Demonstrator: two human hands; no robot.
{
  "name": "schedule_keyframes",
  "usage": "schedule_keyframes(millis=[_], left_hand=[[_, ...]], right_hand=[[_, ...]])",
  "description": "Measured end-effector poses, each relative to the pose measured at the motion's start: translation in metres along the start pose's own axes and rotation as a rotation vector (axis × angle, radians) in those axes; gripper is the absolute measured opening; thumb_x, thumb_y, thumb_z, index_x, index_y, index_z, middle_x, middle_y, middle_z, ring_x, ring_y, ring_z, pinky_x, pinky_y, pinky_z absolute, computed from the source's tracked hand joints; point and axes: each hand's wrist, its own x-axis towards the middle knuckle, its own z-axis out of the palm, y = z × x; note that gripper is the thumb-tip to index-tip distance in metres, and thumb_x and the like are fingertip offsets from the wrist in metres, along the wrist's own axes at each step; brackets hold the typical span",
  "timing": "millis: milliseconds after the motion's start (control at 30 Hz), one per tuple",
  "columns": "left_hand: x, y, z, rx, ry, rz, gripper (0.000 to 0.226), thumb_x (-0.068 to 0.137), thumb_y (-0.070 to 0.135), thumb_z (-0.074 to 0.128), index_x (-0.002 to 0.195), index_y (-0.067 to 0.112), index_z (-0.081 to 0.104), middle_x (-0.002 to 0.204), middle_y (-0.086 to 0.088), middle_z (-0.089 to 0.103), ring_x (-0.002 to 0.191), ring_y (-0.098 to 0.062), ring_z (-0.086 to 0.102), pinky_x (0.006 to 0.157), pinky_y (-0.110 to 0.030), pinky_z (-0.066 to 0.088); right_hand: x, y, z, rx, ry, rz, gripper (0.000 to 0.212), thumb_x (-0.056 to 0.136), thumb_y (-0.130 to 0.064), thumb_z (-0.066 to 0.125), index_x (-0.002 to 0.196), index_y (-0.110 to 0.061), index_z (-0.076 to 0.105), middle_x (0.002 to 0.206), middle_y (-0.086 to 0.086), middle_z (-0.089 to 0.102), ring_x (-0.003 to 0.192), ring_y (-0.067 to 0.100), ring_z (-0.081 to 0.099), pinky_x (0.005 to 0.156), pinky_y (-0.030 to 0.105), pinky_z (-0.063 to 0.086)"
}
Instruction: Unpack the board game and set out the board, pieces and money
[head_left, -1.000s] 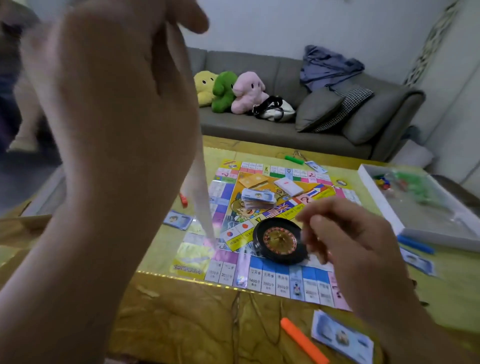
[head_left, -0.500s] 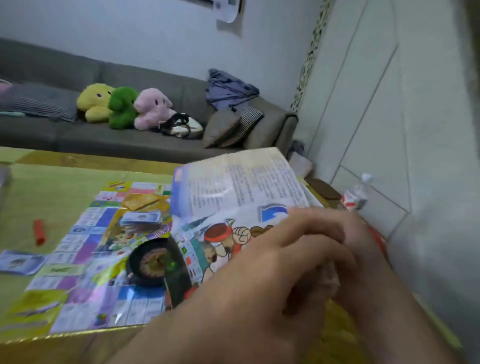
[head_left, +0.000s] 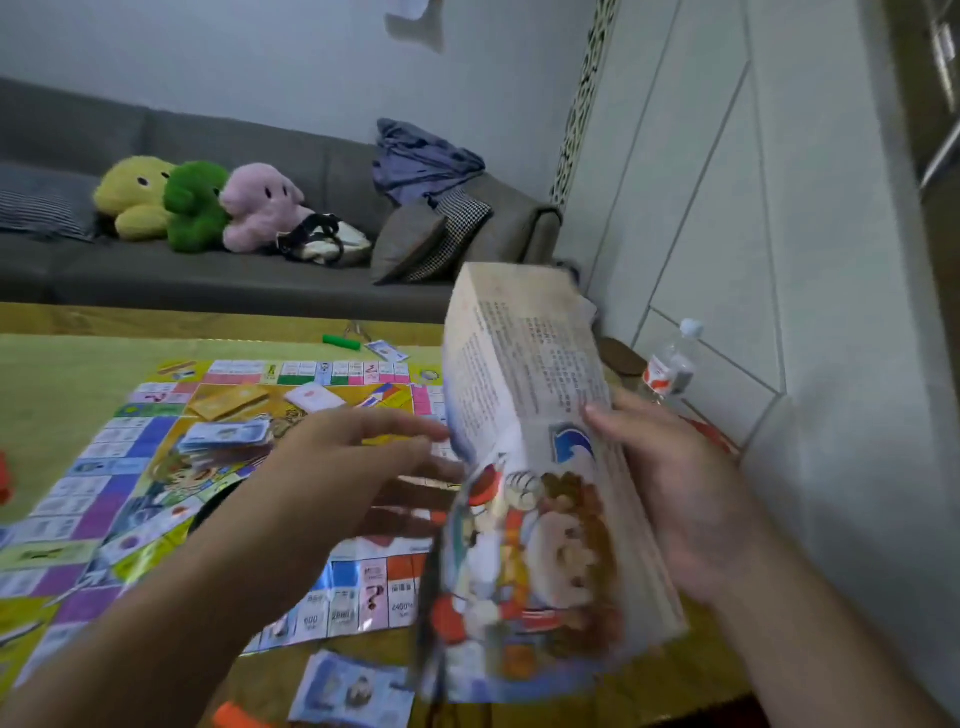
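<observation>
At the far left an orange piece (head_left: 4, 483) sits on the table (head_left: 62, 384), at the frame edge and off the board's border. The game board (head_left: 104, 525) lies flat and unfolded on the table, squares facing up, so it seems to be set out already. On its middle rest a fanned stack of play money (head_left: 226, 435), an orange card deck (head_left: 228, 401) and a white card deck (head_left: 314, 397), each kept apart, probably so they stay sorted. Near the table's front edge lies a loose banknote (head_left: 356, 688), with another orange piece (head_left: 236, 717) beside it; beyond the board's far border lies a green piece (head_left: 340, 342).

The left hand (head_left: 353, 467) hovers over the board with fingers straight and released, grasping nothing, its fingertips reaching toward the printed box lid (head_left: 530, 499). The lid stands tilted on edge at the board's right side. The right hand (head_left: 680, 499) supports it from behind, fingers spread flat against its back rather than curled round it, likely to move it aside and free the playing space. A water bottle (head_left: 670, 364) stands by the wall.
</observation>
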Motion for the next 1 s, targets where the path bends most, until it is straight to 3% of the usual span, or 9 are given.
schedule_keyframes(millis=[67,133,167,300,467,700,833,900,1000], left_hand=[[0.0,-0.005,0.001,0.047,-0.007,0.075,0.015,0.097,0.011,0.067,0.107,0.019,0.076,0.098,-0.013,0.079,0.088,-0.044,0.075,0.086,-0.069,0.055],[0.0,-0.003,0.003,0.016,0.007,0.077,0.019,0.094,0.018,0.071,0.112,0.024,0.073,0.103,-0.006,0.079,0.085,-0.034,0.076,0.065,-0.047,0.064],[0.0,-0.003,0.005,-0.036,-0.014,0.047,0.024,0.092,0.022,0.073,0.117,0.023,0.071,0.104,-0.007,0.08,0.087,-0.031,0.076,0.069,-0.04,0.063],[0.001,-0.006,0.008,0.051,-0.128,-0.008,0.056,0.075,0.052,0.082,0.124,0.031,0.067,0.109,-0.002,0.08,0.102,-0.027,0.076,0.101,-0.052,0.052],[-0.005,-0.005,0.015,-0.1,-0.254,-0.047,0.032,0.088,0.024,0.071,0.113,0.003,0.071,0.107,-0.018,0.078,0.099,-0.036,0.077,0.095,-0.053,0.054],[-0.009,-0.002,0.004,-0.041,0.015,0.189,0.01,0.092,0.021,0.07,0.1,0.025,0.074,0.094,-0.012,0.08,0.082,-0.036,0.079,0.074,-0.057,0.062],[-0.023,0.007,0.004,-0.132,-0.095,0.081,0.017,0.082,0.024,0.078,0.097,0.017,0.076,0.098,-0.018,0.079,0.073,-0.032,0.078,0.061,-0.043,0.063],[-0.016,0.0,-0.002,-0.176,-0.167,0.006,0.051,0.059,0.043,0.084,0.094,0.008,0.075,0.107,-0.022,0.077,0.063,-0.026,0.076,0.051,-0.034,0.059],[0.002,-0.004,0.002,-0.268,-0.129,-0.043,0.042,0.082,0.033,0.061,0.108,0.003,0.076,0.107,-0.024,0.075,0.085,-0.037,0.073,0.065,-0.04,0.058]], right_hand=[[0.002,0.0,-0.008,-0.027,0.057,-0.026,0.035,0.094,-0.014,0.061,0.127,-0.011,0.073,0.125,0.023,0.073,0.114,0.043,0.072,0.106,0.055,0.05],[0.001,0.001,-0.013,-0.002,0.076,-0.01,0.035,0.095,-0.012,0.061,0.128,-0.013,0.071,0.124,0.023,0.074,0.113,0.045,0.072,0.104,0.057,0.051],[-0.001,0.002,-0.017,-0.008,0.073,-0.008,0.034,0.096,-0.012,0.06,0.128,-0.014,0.071,0.123,0.022,0.074,0.112,0.045,0.072,0.101,0.056,0.054],[-0.008,0.006,-0.016,0.011,0.074,-0.038,0.03,0.099,-0.013,0.059,0.126,-0.017,0.072,0.122,0.021,0.075,0.107,0.043,0.074,0.087,0.05,0.064],[-0.007,0.016,-0.013,0.066,0.053,-0.035,0.032,0.097,-0.008,0.057,0.127,-0.008,0.071,0.125,0.023,0.073,0.111,0.043,0.072,0.092,0.053,0.061],[-0.013,0.012,-0.024,-0.248,0.186,-0.105,0.026,0.099,-0.011,0.064,0.12,-0.022,0.074,0.109,0.015,0.079,0.096,0.039,0.078,0.082,0.054,0.062],[-0.008,0.015,-0.027,-0.006,0.145,-0.03,0.028,0.095,-0.001,0.058,0.115,-0.005,0.077,0.112,0.028,0.076,0.093,0.042,0.077,0.075,0.046,0.065],[-0.006,0.016,-0.032,0.13,0.136,0.024,0.03,0.092,-0.003,0.052,0.107,0.003,0.078,0.11,0.032,0.073,0.093,0.042,0.077,0.076,0.044,0.065],[-0.007,0.018,-0.041,0.183,0.153,0.088,0.043,0.093,-0.02,0.044,0.107,0.004,0.077,0.12,0.035,0.069,0.108,0.049,0.068,0.097,0.055,0.053]])
